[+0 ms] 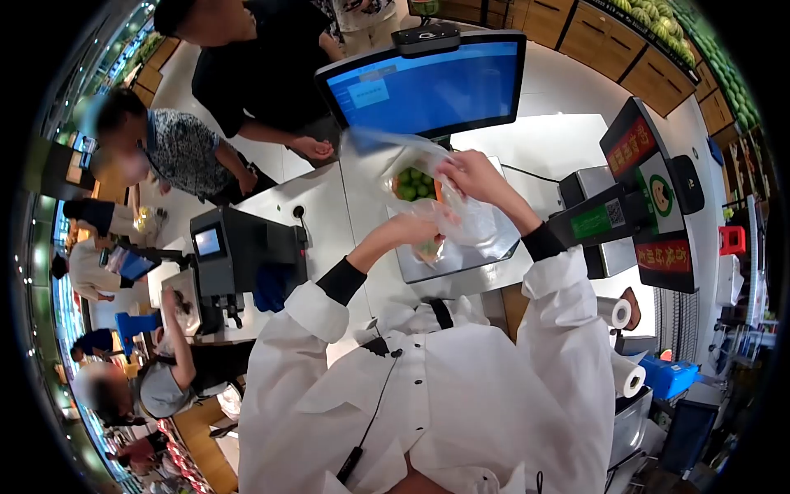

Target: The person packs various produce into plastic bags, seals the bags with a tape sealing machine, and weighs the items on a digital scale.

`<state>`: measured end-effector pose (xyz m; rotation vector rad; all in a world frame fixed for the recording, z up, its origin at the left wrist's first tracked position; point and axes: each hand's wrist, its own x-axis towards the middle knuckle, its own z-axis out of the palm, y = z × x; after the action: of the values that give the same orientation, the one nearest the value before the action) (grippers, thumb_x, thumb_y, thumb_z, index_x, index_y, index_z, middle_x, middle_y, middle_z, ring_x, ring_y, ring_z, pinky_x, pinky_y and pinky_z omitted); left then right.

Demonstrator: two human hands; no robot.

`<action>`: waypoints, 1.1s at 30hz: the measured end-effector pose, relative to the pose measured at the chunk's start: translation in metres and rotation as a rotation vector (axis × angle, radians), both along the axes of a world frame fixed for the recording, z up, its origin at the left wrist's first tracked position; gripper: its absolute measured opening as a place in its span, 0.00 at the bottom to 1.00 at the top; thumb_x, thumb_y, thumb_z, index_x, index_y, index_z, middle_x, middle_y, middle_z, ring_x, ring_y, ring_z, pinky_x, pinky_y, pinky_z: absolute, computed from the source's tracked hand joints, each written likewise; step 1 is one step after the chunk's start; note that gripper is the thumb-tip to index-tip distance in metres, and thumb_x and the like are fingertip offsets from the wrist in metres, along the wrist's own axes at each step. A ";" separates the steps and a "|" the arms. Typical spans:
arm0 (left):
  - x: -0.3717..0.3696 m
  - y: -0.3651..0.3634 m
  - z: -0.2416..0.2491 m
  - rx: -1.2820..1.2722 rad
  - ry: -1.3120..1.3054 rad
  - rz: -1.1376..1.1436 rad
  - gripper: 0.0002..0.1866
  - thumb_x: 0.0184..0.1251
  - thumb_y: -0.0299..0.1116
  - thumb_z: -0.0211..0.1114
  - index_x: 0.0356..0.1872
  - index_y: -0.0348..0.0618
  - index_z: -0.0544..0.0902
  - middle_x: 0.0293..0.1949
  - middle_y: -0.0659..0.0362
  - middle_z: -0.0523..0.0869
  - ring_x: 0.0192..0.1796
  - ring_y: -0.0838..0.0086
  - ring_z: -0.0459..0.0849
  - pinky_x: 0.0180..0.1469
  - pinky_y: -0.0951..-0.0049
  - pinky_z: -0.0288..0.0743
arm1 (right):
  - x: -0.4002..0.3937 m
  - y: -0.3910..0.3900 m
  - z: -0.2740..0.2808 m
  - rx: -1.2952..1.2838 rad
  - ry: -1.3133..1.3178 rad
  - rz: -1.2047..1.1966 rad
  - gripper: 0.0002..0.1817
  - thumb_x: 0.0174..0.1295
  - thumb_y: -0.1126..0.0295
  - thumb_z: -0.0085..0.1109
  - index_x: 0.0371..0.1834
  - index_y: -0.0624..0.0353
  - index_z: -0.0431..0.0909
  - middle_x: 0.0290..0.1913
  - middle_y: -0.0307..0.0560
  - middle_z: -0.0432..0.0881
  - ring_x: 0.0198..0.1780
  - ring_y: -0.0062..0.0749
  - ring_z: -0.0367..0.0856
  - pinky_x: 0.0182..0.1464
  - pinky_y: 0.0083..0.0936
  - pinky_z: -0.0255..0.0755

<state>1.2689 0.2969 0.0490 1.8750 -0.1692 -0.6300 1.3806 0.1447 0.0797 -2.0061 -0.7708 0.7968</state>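
Note:
A clear plastic bag (485, 226) with small round green fruit (414, 184) inside is over the weighing plate (461, 270) of the counter scale. An orange strip shows beside the fruit. My right hand (473, 175) pinches the bag's upper right part, its fingers closed on the film. At the lower left side of the bag, my left hand (411, 230) is closed on the plastic too. A loose flap of film spreads up and left, overlapping the screen's lower edge in this view.
A blue-lit monitor (428, 86) stands behind the scale. To the left is a black machine with a small display (208, 240); to the right, a sign stand (650, 193) and plastic rolls (615, 312). A person in black (263, 78) stands across the counter (321, 222).

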 end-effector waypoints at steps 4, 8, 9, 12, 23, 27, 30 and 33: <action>0.028 0.029 0.001 0.222 -0.150 -0.004 0.11 0.60 0.30 0.58 0.43 0.42 0.83 0.40 0.60 0.83 0.41 0.78 0.79 0.44 0.74 0.74 | -0.010 0.021 0.021 0.382 -0.377 0.036 0.14 0.64 0.62 0.54 0.42 0.60 0.79 0.26 0.52 0.80 0.30 0.44 0.81 0.34 0.32 0.73; 0.035 0.060 -0.011 0.156 -0.245 0.023 0.11 0.62 0.32 0.60 0.44 0.42 0.83 0.45 0.58 0.83 0.46 0.76 0.79 0.50 0.72 0.73 | -0.036 0.014 0.024 0.293 -0.355 0.258 0.20 0.59 0.60 0.59 0.50 0.61 0.74 0.35 0.57 0.80 0.38 0.50 0.80 0.40 0.36 0.73; 0.036 0.069 -0.029 0.053 -0.204 0.083 0.12 0.63 0.33 0.60 0.44 0.41 0.83 0.46 0.58 0.83 0.47 0.76 0.79 0.51 0.72 0.72 | -0.045 0.012 0.015 0.368 -0.506 0.203 0.22 0.58 0.60 0.61 0.52 0.60 0.73 0.37 0.57 0.80 0.40 0.50 0.80 0.41 0.35 0.73; 0.032 0.089 -0.093 -0.254 -0.053 0.226 0.13 0.64 0.35 0.62 0.45 0.40 0.83 0.48 0.57 0.83 0.49 0.74 0.79 0.54 0.70 0.71 | -0.043 0.010 0.009 0.175 -0.524 0.172 0.19 0.57 0.63 0.61 0.50 0.60 0.75 0.38 0.56 0.81 0.39 0.48 0.80 0.43 0.34 0.73; -0.037 0.044 -0.109 0.157 -0.541 0.832 0.19 0.57 0.37 0.69 0.46 0.37 0.79 0.42 0.55 0.84 0.48 0.64 0.81 0.55 0.69 0.71 | -0.033 0.055 0.011 0.513 0.056 -0.024 0.11 0.59 0.76 0.47 0.42 0.61 0.78 0.33 0.36 0.78 0.33 0.12 0.72 0.33 0.12 0.66; 0.000 0.050 -0.093 -0.103 -0.627 0.597 0.20 0.57 0.35 0.69 0.50 0.40 0.78 0.48 0.55 0.82 0.53 0.66 0.78 0.54 0.69 0.71 | -0.029 0.083 0.020 0.460 0.201 0.145 0.10 0.63 0.70 0.50 0.43 0.59 0.78 0.32 0.34 0.77 0.33 0.12 0.71 0.34 0.13 0.66; 0.001 0.048 -0.028 -0.117 -0.177 0.290 0.22 0.60 0.35 0.66 0.54 0.39 0.74 0.50 0.55 0.79 0.54 0.68 0.76 0.56 0.70 0.69 | -0.012 0.100 0.018 0.522 0.377 0.155 0.12 0.66 0.64 0.51 0.44 0.59 0.78 0.31 0.31 0.76 0.33 0.10 0.71 0.36 0.12 0.66; 0.011 0.039 -0.062 -0.291 -0.271 0.637 0.19 0.64 0.35 0.62 0.53 0.38 0.74 0.46 0.57 0.80 0.51 0.71 0.77 0.55 0.69 0.70 | -0.009 0.108 0.021 0.521 0.453 0.231 0.12 0.65 0.65 0.52 0.44 0.59 0.78 0.32 0.31 0.76 0.34 0.10 0.71 0.37 0.11 0.66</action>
<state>1.2802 0.3359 -0.0135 1.5979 0.1550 0.0836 1.3715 0.2526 0.1006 -1.2309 -0.8408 1.0141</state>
